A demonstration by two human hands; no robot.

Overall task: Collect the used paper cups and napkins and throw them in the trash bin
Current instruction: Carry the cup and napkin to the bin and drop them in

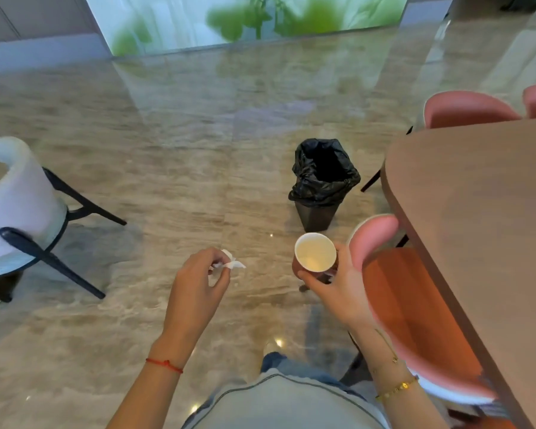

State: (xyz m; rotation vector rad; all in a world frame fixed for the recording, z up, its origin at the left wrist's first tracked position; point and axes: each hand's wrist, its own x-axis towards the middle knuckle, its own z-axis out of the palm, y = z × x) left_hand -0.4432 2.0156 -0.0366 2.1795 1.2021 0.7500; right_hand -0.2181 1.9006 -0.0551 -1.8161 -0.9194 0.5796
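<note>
My right hand (338,292) grips a paper cup (315,252), red outside and white inside, held upright with its open mouth facing me. My left hand (198,277) pinches a crumpled white napkin (229,263) between its fingertips. A black trash bin (321,184) lined with a black bag stands on the floor ahead, beyond the cup and slightly to the right. Both hands hover above the floor, short of the bin.
A brown table (477,212) runs along the right side. A pink chair (415,305) is tucked against it beside my right hand, with more pink chairs (464,109) further back. A white chair with dark legs (22,218) stands at left. Glossy stone floor (183,150) lies between.
</note>
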